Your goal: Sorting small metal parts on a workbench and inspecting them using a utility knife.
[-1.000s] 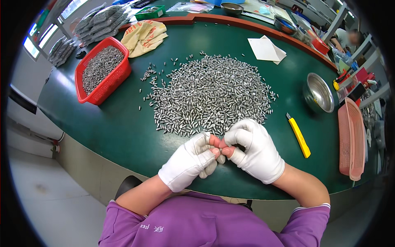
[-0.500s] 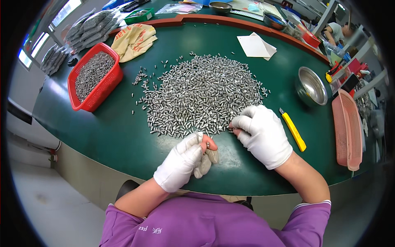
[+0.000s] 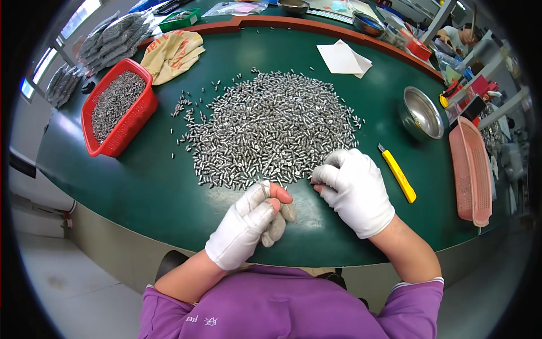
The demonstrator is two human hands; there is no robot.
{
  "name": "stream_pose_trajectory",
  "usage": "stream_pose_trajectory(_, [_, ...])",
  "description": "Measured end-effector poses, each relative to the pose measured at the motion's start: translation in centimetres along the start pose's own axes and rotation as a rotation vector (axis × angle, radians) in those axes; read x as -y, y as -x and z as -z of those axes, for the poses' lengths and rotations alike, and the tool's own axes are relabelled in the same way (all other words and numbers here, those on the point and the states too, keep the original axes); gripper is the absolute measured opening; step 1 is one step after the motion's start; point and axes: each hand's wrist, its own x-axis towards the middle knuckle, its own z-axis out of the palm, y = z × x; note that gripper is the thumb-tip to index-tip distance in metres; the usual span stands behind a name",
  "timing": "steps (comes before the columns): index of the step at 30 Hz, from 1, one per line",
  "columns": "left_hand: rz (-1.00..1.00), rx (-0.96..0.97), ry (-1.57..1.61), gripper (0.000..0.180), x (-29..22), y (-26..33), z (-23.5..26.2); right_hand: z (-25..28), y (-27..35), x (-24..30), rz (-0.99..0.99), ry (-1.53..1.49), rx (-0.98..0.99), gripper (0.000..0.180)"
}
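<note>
A broad heap of small shiny metal pins (image 3: pixel 271 124), short and rounded, covers the middle of the green tabletop. My left hand (image 3: pixel 245 223), in a white glove with thumb and index fingertips bare, is closed just in front of the heap's near edge. Its other fingers curl under the palm, and whatever they hold is hidden. To its right, my right hand (image 3: pixel 358 192), gloved the same way, pinches its fingertips together at the heap's near right edge. The back of that hand hides most of the pinch, so I cannot see what is in it.
A red basket (image 3: pixel 149 110) of similar pins stands left, beside a yellowish cloth bag (image 3: pixel 171 55). On the right lie a yellow utility knife (image 3: pixel 399 175), a steel bowl (image 3: pixel 423 113) and a pink basket (image 3: pixel 471 175). White cards (image 3: pixel 339 59) lie farther back. A person (image 3: pixel 460 38) sits far right.
The whole view has shifted slightly. A metal pin seen between my left thumb and index finger no longer shows. My right hand stays pinched near the heap's edge.
</note>
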Motion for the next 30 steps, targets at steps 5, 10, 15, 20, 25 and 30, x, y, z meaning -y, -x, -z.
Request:
stream_pose_trajectory(5, [0.030,-0.005,-0.022,0.028,-0.4,0.1,-0.3,-0.3,-0.2,0.5,-0.013,0.024,-0.013,0.014])
stream_pose_trajectory(10, [0.101,-0.068,-0.050,0.022,-0.8,-0.3,-1.3,-0.3,0.0,1.5,-0.047,-0.488,-0.079,0.015])
stream_pose_trajectory(15, [0.133,-0.072,-0.086,0.017,-0.8,-0.3,-1.4,-0.7,0.2,2.1,-0.043,-0.714,-0.025,0.017])
stream_pose_trajectory(20, [0.081,-0.066,-0.062,0.015,-0.4,-0.1,-1.2,0.0,-0.3,0.9,-0.017,-0.312,-0.202,0.024])
stream_pose_trajectory(25, [0.030,-0.089,-0.045,0.018,0.0,-0.2,-1.3,-0.5,-0.3,-0.3,-0.027,-0.102,-0.157,0.018])
stream_pose_trajectory(30, [0.042,-0.029,-0.046,0.019,-0.2,-0.1,-0.9,-0.9,-0.4,0.2,0.025,-0.032,-0.124,0.017])
